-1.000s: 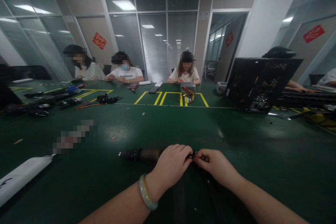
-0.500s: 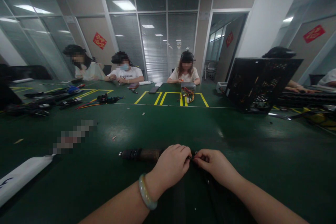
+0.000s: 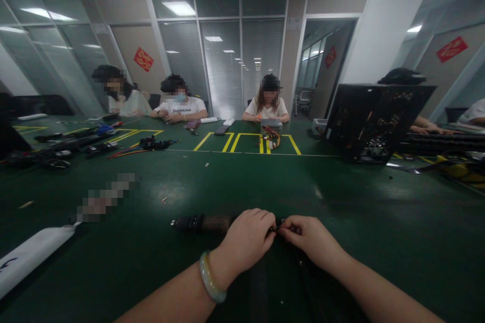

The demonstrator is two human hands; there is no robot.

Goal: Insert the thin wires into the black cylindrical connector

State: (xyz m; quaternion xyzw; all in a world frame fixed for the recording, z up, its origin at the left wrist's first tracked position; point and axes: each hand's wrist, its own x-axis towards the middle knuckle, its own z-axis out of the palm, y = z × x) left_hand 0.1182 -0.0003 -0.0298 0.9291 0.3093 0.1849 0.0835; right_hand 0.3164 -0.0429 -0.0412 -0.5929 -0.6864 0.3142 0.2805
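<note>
A dark, cylindrical tool point(image 3: 215, 223) lies crosswise on the green table, with a small metal tip at its left end and a brownish middle. My left hand point(image 3: 248, 239) is closed over its right part, fingers curled down, and hides much of it. Close by, my right hand point(image 3: 308, 234) pinches at the tool's right end, thumb and forefinger together. Whatever is between those fingertips is too small and dark to make out. A black cord point(image 3: 301, 265) seems to run from there down toward me, beneath my right wrist.
At left lies a white, long object point(image 3: 36, 255) with a blurred-out end. Dark cables and parts point(image 3: 71, 144) lie behind it. A black computer case point(image 3: 379, 123) stands at back right. A power supply with coloured wires point(image 3: 272, 128) sits before a seated person; other people sit along the far side.
My hands and the tool stay nearly in place, with only a slight shift at the fingertips. Across the table, the middle person's hands have lowered a little.
</note>
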